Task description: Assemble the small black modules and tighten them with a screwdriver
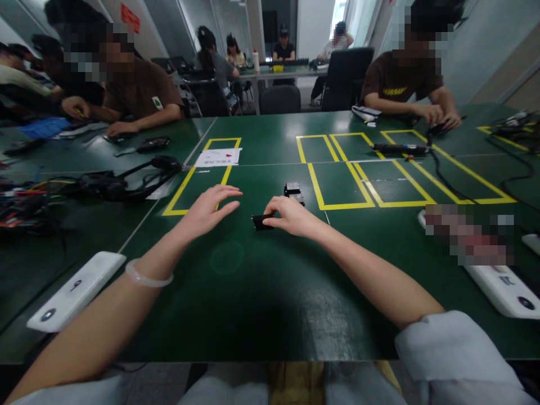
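My right hand pinches a small black part just above or on the green table. Its fingers cover the part's right end. To the left, my left hand hovers with fingers apart and nothing in it. Behind my right hand lies another small item, black with grey or silvery faces; its details are too small to tell.
Yellow tape rectangles mark the table, one holding a white paper. Black cables and a headset-like object lie left. White devices flank my arms. Two people in brown shirts sit across, handling objects.
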The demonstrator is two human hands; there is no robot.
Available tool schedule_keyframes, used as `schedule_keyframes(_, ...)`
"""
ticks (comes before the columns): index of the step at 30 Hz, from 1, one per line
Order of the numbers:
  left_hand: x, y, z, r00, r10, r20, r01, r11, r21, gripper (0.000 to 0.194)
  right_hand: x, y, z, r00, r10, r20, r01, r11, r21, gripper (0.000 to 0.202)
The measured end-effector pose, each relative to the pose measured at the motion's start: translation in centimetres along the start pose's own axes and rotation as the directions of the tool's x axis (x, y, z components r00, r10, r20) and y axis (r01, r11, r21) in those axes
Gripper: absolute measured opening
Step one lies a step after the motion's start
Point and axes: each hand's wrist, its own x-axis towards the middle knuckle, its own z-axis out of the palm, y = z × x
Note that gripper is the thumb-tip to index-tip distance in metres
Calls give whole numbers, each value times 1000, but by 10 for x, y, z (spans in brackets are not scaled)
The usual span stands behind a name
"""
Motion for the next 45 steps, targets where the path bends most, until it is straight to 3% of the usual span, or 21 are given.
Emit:
schedule_keyframes(2, -3, 32, 0, 996, 73, 49, -70, 995, -64, 40, 1, -2, 7, 1000, -5, 2, 5, 998, -61, 18)
schedule_keyframes(5, -8, 49, 4, 986, 113, 119, -105, 992, -71, 35, 1, -5, 15, 1000, -11, -9, 10, 994, -111, 20)
schedule_keyframes(16, -17, 39, 13, 980, 107, 166, -107, 994, -7, 21, 0, -15, 35, 998, -59, 11, 60, 987, -151, 23)
schedule_keyframes(23, -28, 32, 14, 982, 84, 170, -84, 996, -6, 26, 5, -17, 51, 997, -67, 27, 70, 992, -109, 24)
schedule_keyframes(26, -37, 22, 12, 983, 55, 173, -58, 998, 12, 30, 5, -20, 50, 999, -51, -1, 51, 995, -87, 36)
schedule_keyframes(28, -44, 8, 7, 986, 25, 162, -31, 999, 31, 35, 0, -21, 45, 998, -41, -42, 37, 996, -76, 47)
schedule_keyframes(31, -58, -25, -8, 991, -46, 127, 35, 995, 88, 48, -14, -21, 32, 995, -68, -67, 63, 995, -74, 42)
schedule_keyframes(38, -86, -138, -47, 973, -211, 94, 167, 922, 349, 80, -68, -12, 2, 996, -25, -85, 19, 998, -62, 33)
schedule_keyframes(41, -90, -177, -56, 953, -292, 86, 231, 877, 421, 85, -95, -2, -5, 995, 24, -93, -30, 998, -54, 32)
schedule_keyframes(45, -89, -211, -56, 945, -309, 105, 232, 862, 450, 87, -128, 18, -10, 985, 135, -104, -140, 989, -41, 31)
